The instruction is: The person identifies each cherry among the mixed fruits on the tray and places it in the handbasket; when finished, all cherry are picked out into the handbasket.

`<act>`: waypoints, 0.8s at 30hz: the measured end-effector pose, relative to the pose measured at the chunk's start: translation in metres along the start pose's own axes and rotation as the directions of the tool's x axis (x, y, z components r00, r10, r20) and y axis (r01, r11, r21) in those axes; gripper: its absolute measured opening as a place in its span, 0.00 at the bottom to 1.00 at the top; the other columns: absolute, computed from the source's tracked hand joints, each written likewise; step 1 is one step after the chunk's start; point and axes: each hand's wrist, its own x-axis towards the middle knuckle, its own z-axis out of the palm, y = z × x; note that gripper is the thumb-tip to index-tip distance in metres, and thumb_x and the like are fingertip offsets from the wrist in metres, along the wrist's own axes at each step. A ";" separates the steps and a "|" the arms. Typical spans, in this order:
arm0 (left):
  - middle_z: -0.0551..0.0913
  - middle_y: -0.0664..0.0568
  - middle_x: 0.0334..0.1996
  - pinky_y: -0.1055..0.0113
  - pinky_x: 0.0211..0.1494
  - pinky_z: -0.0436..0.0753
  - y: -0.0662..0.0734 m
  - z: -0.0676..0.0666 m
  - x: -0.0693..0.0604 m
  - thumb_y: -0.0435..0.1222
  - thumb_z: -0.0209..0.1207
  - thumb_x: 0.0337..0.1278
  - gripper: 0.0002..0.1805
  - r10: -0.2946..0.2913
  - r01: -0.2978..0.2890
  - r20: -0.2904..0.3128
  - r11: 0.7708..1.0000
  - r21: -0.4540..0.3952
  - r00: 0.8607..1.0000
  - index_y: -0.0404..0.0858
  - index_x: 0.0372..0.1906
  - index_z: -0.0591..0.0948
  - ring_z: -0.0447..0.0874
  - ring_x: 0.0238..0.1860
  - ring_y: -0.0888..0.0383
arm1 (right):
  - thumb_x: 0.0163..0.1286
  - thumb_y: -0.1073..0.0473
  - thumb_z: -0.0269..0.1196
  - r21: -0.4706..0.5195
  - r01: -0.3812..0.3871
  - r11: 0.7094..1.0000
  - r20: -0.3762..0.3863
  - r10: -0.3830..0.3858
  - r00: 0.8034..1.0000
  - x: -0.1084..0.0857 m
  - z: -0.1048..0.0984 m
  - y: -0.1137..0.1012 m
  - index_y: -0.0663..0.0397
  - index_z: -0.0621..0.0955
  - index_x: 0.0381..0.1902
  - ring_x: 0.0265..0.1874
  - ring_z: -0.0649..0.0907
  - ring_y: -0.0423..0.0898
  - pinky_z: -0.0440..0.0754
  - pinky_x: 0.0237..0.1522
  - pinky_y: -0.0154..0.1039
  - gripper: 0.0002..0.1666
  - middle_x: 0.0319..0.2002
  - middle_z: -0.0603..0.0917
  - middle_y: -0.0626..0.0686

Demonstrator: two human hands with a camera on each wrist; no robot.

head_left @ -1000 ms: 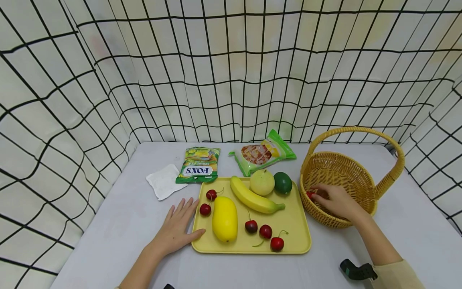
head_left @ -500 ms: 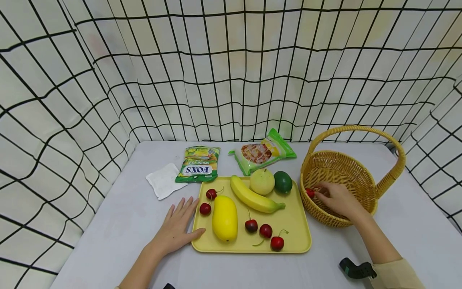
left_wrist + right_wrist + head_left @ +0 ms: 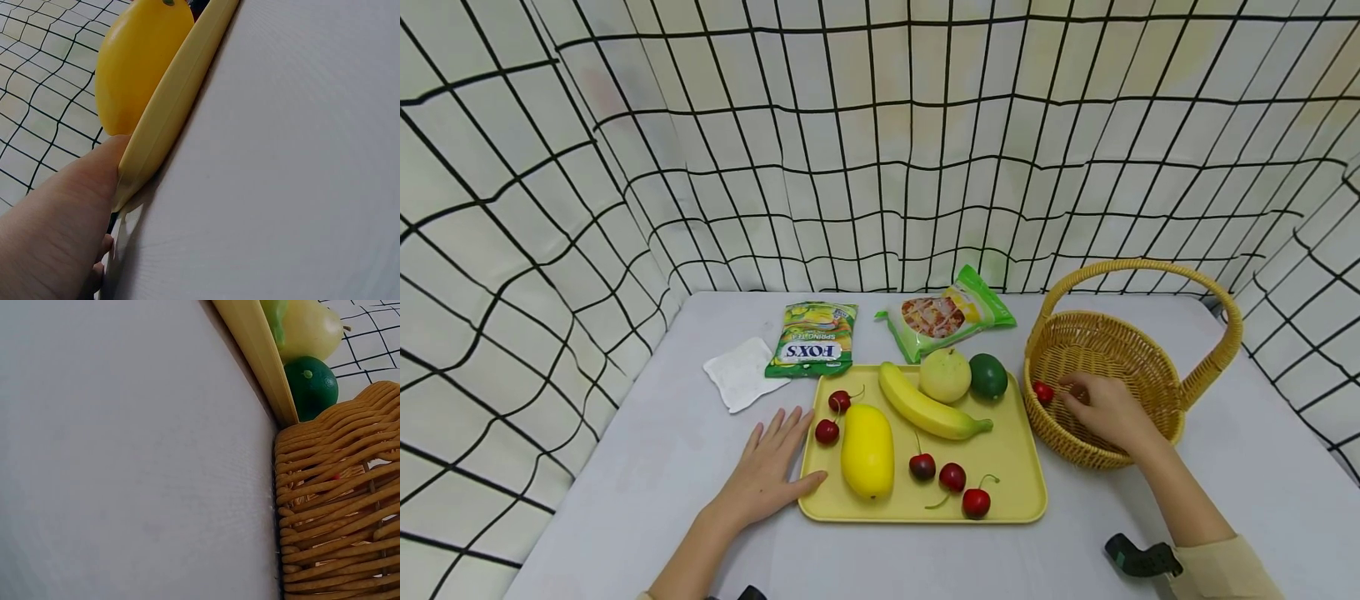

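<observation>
In the head view my left hand [image 3: 765, 482] lies with fingers spread at the left edge of the yellow tray [image 3: 1011, 467], thumb over its rim. The left wrist view shows the thumb against the tray's side, near a yellow oval fruit [image 3: 140, 59]. My right hand [image 3: 1105, 410] is inside the wicker basket [image 3: 1138, 358], fingers bent loosely, with no object visible in them. Just left of the fingertips, red cherries [image 3: 1042, 393] lie against the basket's inner wall. In the right wrist view, the basket's weave [image 3: 340, 506] hides that hand.
The tray holds a banana [image 3: 928, 408], a pale round fruit [image 3: 945, 377], a green fruit [image 3: 988, 377] and several cherries [image 3: 952, 477]. Behind it lie a candy bag [image 3: 815, 340] and a green snack bag [image 3: 936, 321]; a white tissue [image 3: 741, 373] is at left. The basket handle [image 3: 1142, 265] arches upward.
My right hand has drawn slightly back from the cherries at the basket's left wall, leaving them in fuller view. The left hand has stayed at the tray.
</observation>
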 end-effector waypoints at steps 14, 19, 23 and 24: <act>0.55 0.44 0.69 0.43 0.67 0.40 0.000 0.000 0.000 0.64 0.53 0.47 0.48 0.008 -0.008 -0.009 1.000 -0.001 1.000 0.42 0.70 0.57 0.45 0.70 0.44 | 0.63 0.61 0.57 -0.020 -0.003 1.000 -0.036 0.003 0.999 -0.005 -0.006 -0.012 0.62 0.80 0.45 0.29 0.80 0.47 0.77 0.25 0.39 0.15 0.32 0.83 0.55; 0.55 0.44 0.69 0.43 0.67 0.40 0.000 0.000 0.000 0.64 0.52 0.47 0.48 0.007 -0.007 -0.008 1.000 0.002 1.000 0.42 0.70 0.57 0.46 0.70 0.44 | 0.62 0.62 0.58 -0.035 0.021 0.999 -0.074 -0.023 0.997 -0.008 -0.009 -0.021 0.61 0.80 0.44 0.31 0.80 0.48 0.79 0.27 0.43 0.14 0.32 0.83 0.54; 0.55 0.43 0.69 0.43 0.67 0.40 0.000 0.000 0.000 0.64 0.52 0.47 0.48 0.005 -0.005 -0.008 1.000 -0.001 1.000 0.42 0.70 0.57 0.46 0.69 0.44 | 0.61 0.62 0.59 -0.041 0.044 0.998 -0.102 -0.048 0.994 -0.010 -0.011 -0.032 0.60 0.80 0.44 0.33 0.80 0.50 0.79 0.30 0.45 0.13 0.35 0.83 0.55; 0.55 0.43 0.69 0.43 0.67 0.40 0.000 0.000 0.000 0.64 0.52 0.47 0.48 0.004 -0.004 -0.008 1.000 -0.001 1.000 0.42 0.70 0.57 0.46 0.69 0.44 | 0.61 0.62 0.59 -0.044 0.054 0.998 -0.111 -0.059 0.992 -0.011 -0.012 -0.035 0.60 0.81 0.43 0.33 0.81 0.50 0.79 0.30 0.45 0.13 0.36 0.83 0.56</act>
